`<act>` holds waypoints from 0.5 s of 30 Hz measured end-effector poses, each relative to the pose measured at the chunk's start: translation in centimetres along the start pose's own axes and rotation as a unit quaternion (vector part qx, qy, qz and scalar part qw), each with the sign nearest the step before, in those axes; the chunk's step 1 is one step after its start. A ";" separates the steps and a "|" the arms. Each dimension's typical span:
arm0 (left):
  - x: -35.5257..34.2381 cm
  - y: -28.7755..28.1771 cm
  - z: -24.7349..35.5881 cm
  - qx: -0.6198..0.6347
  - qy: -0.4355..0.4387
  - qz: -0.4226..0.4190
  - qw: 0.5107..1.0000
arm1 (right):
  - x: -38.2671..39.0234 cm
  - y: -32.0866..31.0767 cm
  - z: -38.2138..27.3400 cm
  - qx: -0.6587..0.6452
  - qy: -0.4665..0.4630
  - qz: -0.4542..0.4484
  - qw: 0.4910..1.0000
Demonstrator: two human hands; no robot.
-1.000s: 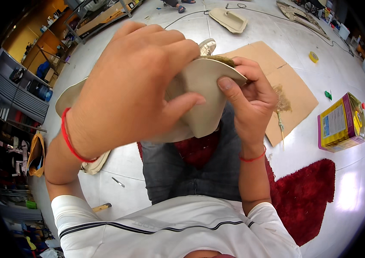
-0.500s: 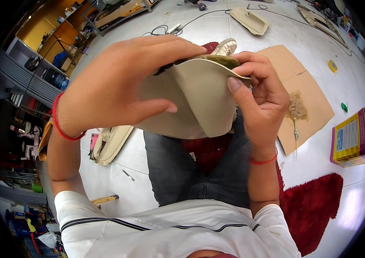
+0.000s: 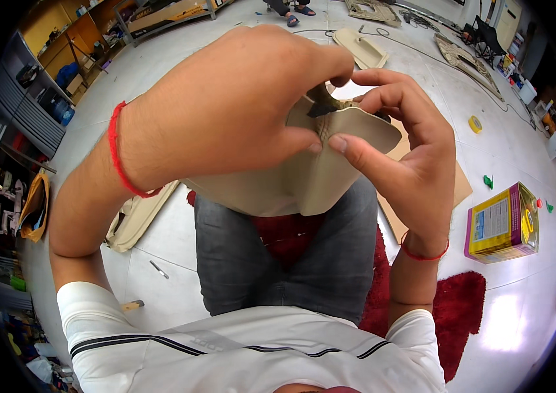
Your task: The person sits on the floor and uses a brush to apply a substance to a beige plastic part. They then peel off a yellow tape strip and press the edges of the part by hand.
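A beige curved sheet-like piece (image 3: 317,187) is held up above my lap, with olive and dark material (image 3: 322,105) along its top edge. My left hand (image 3: 245,98) reaches over it from the left, fingers curled at the top and thumb on the beige face, where the surface is creased. My right hand (image 3: 409,164) pinches the same piece from the right, thumb on its face beside my left thumb and fingers over the edge. A red string circles each wrist. The left hand hides much of the piece.
Around me are a red rug (image 3: 458,308), cardboard (image 3: 461,200), a yellow-purple metal can (image 3: 497,223), a tape roll (image 3: 475,124), a pen (image 3: 159,268) and beige panels (image 3: 360,46). Shelving (image 3: 26,105) lines the left; another person's sandalled feet (image 3: 297,14) show at the back.
My left hand has moved right and curled over the top edge, closer to my right hand. My right thumb has shifted left along the piece, and a creased spot now shows between both thumbs.
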State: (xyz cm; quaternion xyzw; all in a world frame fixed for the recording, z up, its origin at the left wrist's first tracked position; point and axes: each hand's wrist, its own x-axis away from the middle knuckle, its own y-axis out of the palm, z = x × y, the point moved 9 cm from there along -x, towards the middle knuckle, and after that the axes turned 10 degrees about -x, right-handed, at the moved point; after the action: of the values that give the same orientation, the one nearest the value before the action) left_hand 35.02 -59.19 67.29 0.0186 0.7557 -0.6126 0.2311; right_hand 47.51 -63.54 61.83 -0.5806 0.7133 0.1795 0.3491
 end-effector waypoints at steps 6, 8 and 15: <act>1.7 -1.6 0.3 0.062 0.036 0.068 0.995 | 0.6 1.1 -2.9 0.075 -0.135 -0.028 0.988; 1.9 -1.9 0.6 0.070 0.037 0.077 0.994 | 1.1 1.1 -3.7 0.117 -0.181 -0.020 0.976; 1.7 -2.2 1.4 0.076 0.039 0.104 0.991 | 0.5 0.3 -4.2 0.063 -0.105 0.028 0.992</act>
State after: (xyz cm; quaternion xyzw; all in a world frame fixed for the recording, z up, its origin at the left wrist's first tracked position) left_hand 33.26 -61.52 68.49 0.1387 0.7095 -0.6395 0.2616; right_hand 45.96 -66.59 64.38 -0.5154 0.6985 0.2032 0.4529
